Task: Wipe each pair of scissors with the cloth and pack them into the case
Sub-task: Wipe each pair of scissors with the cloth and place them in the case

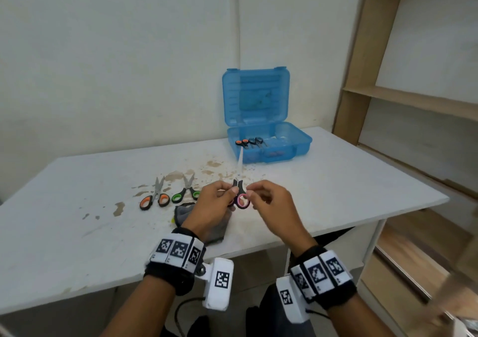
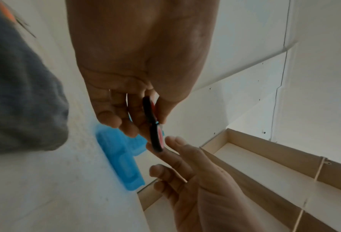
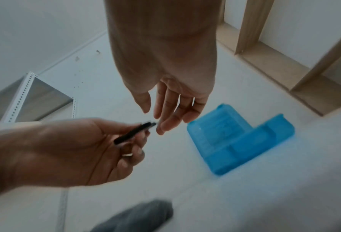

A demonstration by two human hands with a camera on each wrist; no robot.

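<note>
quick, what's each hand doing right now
Left hand: pinching the pink-handled scissors.
Right hand: open, holding nothing, fingertips by the scissors' handle.

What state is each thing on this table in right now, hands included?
Blue case: lid open, scissors inside.
Pink-handled scissors: held up, blades pointing away.
Left hand: pinching the pink-handled scissors.
Right hand: open, fingertips near the handle.
Orange-handled scissors: lying on the table.
Green-handled scissors: lying on the table.
Grey cloth: crumpled beneath the left hand.
</note>
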